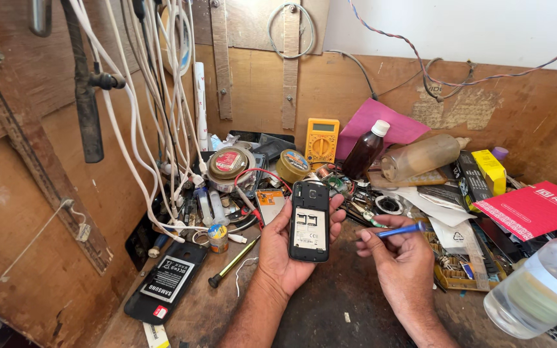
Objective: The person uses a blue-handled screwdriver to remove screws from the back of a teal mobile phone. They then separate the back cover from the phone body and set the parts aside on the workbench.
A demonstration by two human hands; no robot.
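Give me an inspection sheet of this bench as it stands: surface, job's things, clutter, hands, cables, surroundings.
Surface: dark, worn wooden bench, crowded along the back.
Job's things: black phone with its back cover off, rear side up; blue-handled tool; phone battery lying on a black back cover at left.
Clutter: yellow multimeter, brown bottle, round tins, red card, clear plastic bottle, green-shafted screwdriver.
Hands: left hand cradles the phone; right hand pinches the tool, tip pointing away from the phone.
Cables: white cables hang at left; twisted wire runs across the back wall.
Surroundings: plywood walls; no other person seen.
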